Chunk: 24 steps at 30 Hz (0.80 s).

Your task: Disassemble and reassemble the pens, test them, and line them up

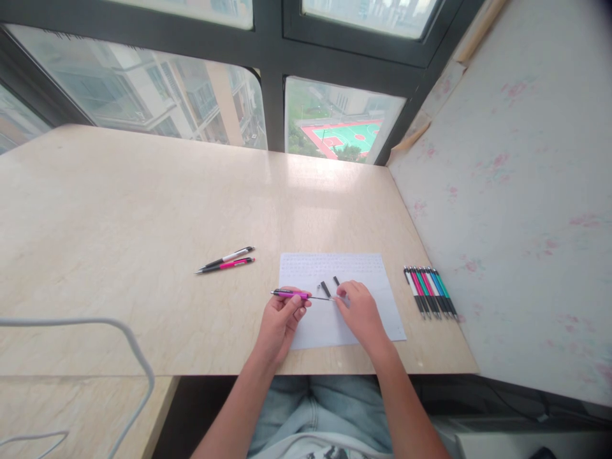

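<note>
My left hand (282, 322) is closed around the purple barrel (289, 294) of a pen, which lies level and points right. From the barrel's front end sticks a thin dark refill (319, 298). My right hand (359, 312) pinches near the refill's tip; whether a small spring sits there is too small to tell. Under both hands is a white sheet of paper (329, 264) with rows of faint writing. On it, just beyond the refill, lie a black grip sleeve (326, 289), a small metallic piece (319, 287) and another black piece (336, 280), partly behind my right fingers.
To the left, a white and black pen (234, 254) and a pink and black pen (234, 263) lie side by side. A row of several coloured pens (430, 292) lies by the wall at right. A white cable (129, 335) loops over the desk's left front.
</note>
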Each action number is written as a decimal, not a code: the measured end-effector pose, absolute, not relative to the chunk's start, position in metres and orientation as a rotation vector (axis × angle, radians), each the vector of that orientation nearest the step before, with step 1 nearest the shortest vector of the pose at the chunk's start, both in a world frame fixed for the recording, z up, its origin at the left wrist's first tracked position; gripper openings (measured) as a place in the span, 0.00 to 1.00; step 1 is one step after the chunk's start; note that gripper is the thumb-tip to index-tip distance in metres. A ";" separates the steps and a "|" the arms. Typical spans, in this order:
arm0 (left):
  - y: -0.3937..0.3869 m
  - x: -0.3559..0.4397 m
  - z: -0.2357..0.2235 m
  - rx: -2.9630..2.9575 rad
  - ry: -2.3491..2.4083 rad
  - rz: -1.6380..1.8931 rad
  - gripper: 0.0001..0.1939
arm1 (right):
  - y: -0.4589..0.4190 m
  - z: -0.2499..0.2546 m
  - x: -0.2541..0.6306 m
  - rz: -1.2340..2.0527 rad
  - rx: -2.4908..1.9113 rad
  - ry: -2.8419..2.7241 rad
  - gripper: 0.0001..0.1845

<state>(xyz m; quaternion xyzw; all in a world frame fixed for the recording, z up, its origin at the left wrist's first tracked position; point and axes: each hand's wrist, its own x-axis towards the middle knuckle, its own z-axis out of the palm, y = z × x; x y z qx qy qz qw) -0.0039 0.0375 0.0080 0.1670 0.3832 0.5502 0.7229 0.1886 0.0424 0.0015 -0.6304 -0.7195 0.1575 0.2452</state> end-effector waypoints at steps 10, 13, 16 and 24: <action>0.037 -0.003 0.007 0.401 0.856 1.222 0.11 | 0.019 0.033 0.197 0.698 -1.677 -1.636 0.05; 0.036 -0.003 0.007 0.417 0.866 1.227 0.11 | 0.015 0.042 0.197 0.735 -1.667 -1.570 0.05; 0.036 -0.002 0.009 0.425 0.882 1.227 0.10 | 0.015 0.048 0.195 0.748 -1.666 -1.567 0.05; 0.036 -0.001 0.010 0.457 0.900 1.213 0.10 | 0.015 0.055 0.189 0.728 -1.646 -1.632 0.03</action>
